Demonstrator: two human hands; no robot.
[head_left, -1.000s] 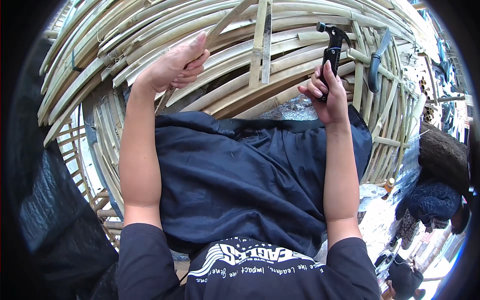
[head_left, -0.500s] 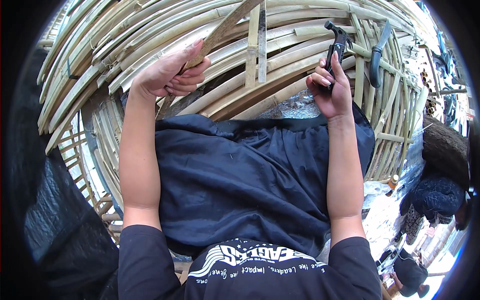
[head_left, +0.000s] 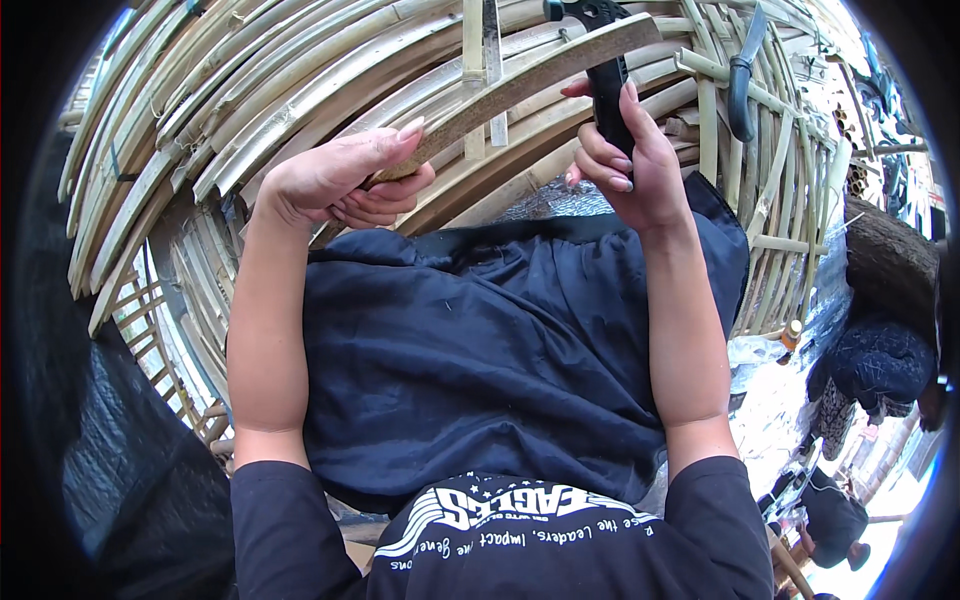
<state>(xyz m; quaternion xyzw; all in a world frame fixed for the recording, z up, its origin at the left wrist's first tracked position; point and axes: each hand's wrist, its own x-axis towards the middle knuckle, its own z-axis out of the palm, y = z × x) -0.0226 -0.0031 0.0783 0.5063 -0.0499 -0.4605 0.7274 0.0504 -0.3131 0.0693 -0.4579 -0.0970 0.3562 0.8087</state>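
A long brownish bamboo strip (head_left: pixel 520 85) is gripped near its lower end by my left hand (head_left: pixel 355 175), with the thumb laid along it. It slants up to the right, and its far end passes in front of the upper part of a hammer (head_left: pixel 612 100). My right hand (head_left: pixel 635 165) is wrapped round the hammer's black handle, and the dark head points up at the top edge of the view. Whether the strip and hammer touch I cannot tell. Beyond both hands lie many curved, split bamboo strips (head_left: pixel 250 120).
A knife with a black handle (head_left: pixel 740 100) rests on the bamboo lattice (head_left: pixel 770 190) at the right. Dark cloth (head_left: pixel 480 340) covers my lap. Black sheeting (head_left: pixel 110 430) hangs at the left. A log (head_left: pixel 890 255) and another person (head_left: pixel 835 515) are at the far right.
The bamboo strip has swung down to the right, from steep to a lower slant. My right hand has brought the hammer left and nearer, so the strip now crosses in front of it.
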